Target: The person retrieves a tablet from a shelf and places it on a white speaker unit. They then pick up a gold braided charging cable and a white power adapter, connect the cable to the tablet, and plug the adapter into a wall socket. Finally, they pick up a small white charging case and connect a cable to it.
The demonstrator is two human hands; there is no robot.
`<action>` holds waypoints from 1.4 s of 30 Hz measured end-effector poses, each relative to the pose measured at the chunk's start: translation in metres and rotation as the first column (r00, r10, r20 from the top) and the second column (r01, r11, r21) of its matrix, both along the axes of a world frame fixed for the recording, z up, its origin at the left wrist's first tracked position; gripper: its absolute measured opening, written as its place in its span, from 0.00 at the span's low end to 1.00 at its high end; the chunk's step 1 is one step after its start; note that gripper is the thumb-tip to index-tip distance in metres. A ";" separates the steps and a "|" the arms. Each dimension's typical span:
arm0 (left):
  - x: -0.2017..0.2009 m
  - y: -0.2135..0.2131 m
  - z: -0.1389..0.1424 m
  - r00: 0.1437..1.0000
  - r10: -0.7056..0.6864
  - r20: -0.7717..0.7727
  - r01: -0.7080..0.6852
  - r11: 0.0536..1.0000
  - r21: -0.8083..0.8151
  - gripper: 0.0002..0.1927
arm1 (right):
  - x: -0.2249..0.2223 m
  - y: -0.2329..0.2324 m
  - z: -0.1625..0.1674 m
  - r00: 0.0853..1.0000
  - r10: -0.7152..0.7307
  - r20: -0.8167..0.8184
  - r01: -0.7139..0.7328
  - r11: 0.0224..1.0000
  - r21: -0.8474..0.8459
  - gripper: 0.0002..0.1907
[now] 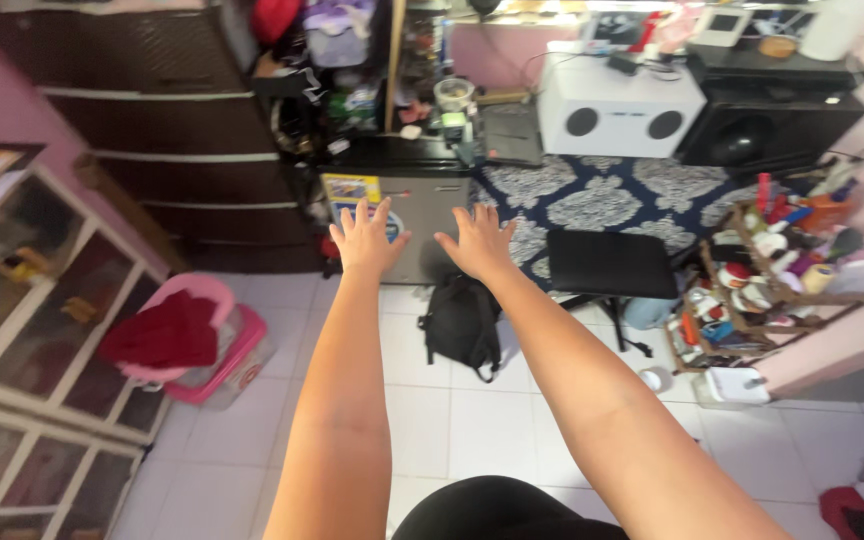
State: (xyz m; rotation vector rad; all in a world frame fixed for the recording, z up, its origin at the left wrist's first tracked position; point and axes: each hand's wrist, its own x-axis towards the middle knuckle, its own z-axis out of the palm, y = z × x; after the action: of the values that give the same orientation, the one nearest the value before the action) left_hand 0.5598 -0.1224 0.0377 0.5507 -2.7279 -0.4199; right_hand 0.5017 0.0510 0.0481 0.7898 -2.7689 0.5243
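Left hand (365,240), right hand (479,244) outstretched, fingers spread, holding nothing. Black backpack (463,325) below on white tile floor (452,420); open floor nearer.

Front of the small grey fridge (422,215) is partly covered by the left hand (364,240) and right hand (479,245); palms are not seen. Black backpack (462,322) is overlapped along its right side by the right forearm. Glass-fronted cabinet (22,330) is cut by the left edge, contents blurred. Bottles on the wooden rack (782,270) are too smeared to be identified. Red cloth (852,510) is cropped at the bottom right corner.
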 end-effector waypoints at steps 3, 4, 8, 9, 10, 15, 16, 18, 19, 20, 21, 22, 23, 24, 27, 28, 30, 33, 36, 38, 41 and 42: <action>0.038 -0.038 -0.006 1.000 0.030 0.007 -0.030 1.000 0.002 0.41 | 0.032 -0.040 -0.008 0.999 0.041 0.000 -0.041 0.999 -0.022 0.35; 0.050 -0.050 -0.008 0.999 0.034 0.010 -0.034 0.999 0.008 0.40 | 0.043 -0.053 -0.011 0.999 0.054 -0.007 -0.054 0.998 -0.037 0.35; 0.100 -0.102 -0.021 0.997 0.074 0.027 -0.075 0.997 0.030 0.41 | 0.082 -0.110 -0.026 0.996 0.090 0.010 -0.090 0.996 -0.024 0.35; 0.113 -0.115 -0.024 0.996 0.085 0.036 -0.086 0.996 0.036 0.42 | 0.092 -0.123 -0.030 0.995 0.101 0.010 -0.101 0.995 -0.019 0.35; 0.124 -0.127 -0.026 0.995 0.094 0.045 -0.096 0.995 0.041 0.42 | 0.101 -0.136 -0.034 0.994 0.110 0.012 -0.110 0.994 -0.015 0.36; 0.174 -0.176 -0.037 0.987 0.146 0.065 -0.150 0.986 0.068 0.42 | 0.141 -0.191 -0.048 0.986 0.163 0.023 -0.163 0.987 -0.009 0.35; 0.183 -0.185 -0.038 0.985 0.159 0.066 -0.164 0.984 0.076 0.42 | 0.147 -0.200 -0.049 0.985 0.173 0.027 -0.173 0.985 0.005 0.35; 0.203 -0.205 -0.041 0.980 0.188 0.070 -0.192 0.979 0.065 0.42 | 0.162 -0.220 -0.052 0.980 0.197 0.036 -0.198 0.980 0.003 0.34; 0.213 -0.214 -0.042 0.977 0.201 0.071 -0.205 0.977 0.060 0.42 | 0.169 -0.229 -0.053 0.977 0.208 0.039 -0.208 0.978 0.002 0.34; 0.222 -0.222 -0.043 0.974 0.214 0.067 -0.218 0.974 0.065 0.41 | 0.176 -0.238 -0.054 0.975 0.214 0.064 -0.215 0.976 0.012 0.34; 0.231 -0.230 -0.044 0.972 0.227 0.063 -0.231 0.970 0.069 0.41 | 0.183 -0.246 -0.054 0.972 0.220 0.088 -0.222 0.975 0.023 0.34; 0.240 -0.237 -0.045 0.969 0.240 0.060 -0.244 0.967 0.072 0.41 | 0.189 -0.253 -0.054 0.968 0.225 0.112 -0.230 0.973 0.033 0.34; 0.247 -0.242 -0.046 0.968 0.246 0.056 -0.250 0.965 0.076 0.41 | 0.196 -0.260 -0.055 0.965 0.237 0.112 -0.242 0.970 0.031 0.34; 0.253 -0.248 -0.046 0.966 0.252 0.051 -0.256 0.964 0.078 0.41 | 0.201 -0.267 -0.055 0.962 0.250 0.112 -0.255 0.967 0.027 0.33; 0.273 -0.263 -0.047 0.962 0.271 0.032 -0.272 0.960 0.063 0.41 | 0.218 -0.285 -0.058 0.952 0.294 0.089 -0.297 0.955 0.018 0.33; 0.279 -0.267 -0.047 0.961 0.275 0.024 -0.276 0.960 0.055 0.41 | 0.223 -0.291 -0.059 0.948 0.308 0.078 -0.310 0.950 0.016 0.33; 0.291 -0.275 -0.046 0.957 0.289 0.024 -0.290 0.955 0.060 0.41 | 0.231 -0.301 -0.060 0.943 0.323 0.077 -0.325 0.946 0.010 0.33; 0.306 -0.283 -0.046 0.953 0.302 0.019 -0.303 0.951 0.069 0.42 | 0.243 -0.313 -0.062 0.936 0.344 0.069 -0.345 0.939 0.001 0.33; 0.319 -0.289 -0.047 0.947 0.320 0.011 -0.320 0.945 0.070 0.42 | 0.253 -0.322 -0.064 0.932 0.357 0.067 -0.359 0.933 0.013 0.34; 0.329 -0.291 -0.050 0.941 0.337 0.006 -0.337 0.938 0.079 0.42 | 0.260 -0.327 -0.066 0.927 0.368 0.070 -0.371 0.928 0.023 0.34; 0.341 -0.296 -0.053 0.931 0.366 0.001 -0.365 0.926 0.094 0.42 | 0.268 -0.336 -0.069 0.917 0.393 0.069 -0.396 0.918 0.027 0.34; 0.344 -0.299 -0.053 0.926 0.377 0.006 -0.376 0.922 0.091 0.42 | 0.271 -0.341 -0.069 0.913 0.402 0.073 -0.404 0.914 0.026 0.34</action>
State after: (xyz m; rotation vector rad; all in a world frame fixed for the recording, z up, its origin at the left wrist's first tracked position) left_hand 0.9039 -0.4215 -0.0153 1.0691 -2.5170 -0.4444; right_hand 0.7724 -0.2898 -0.0210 1.3936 -2.6842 0.5723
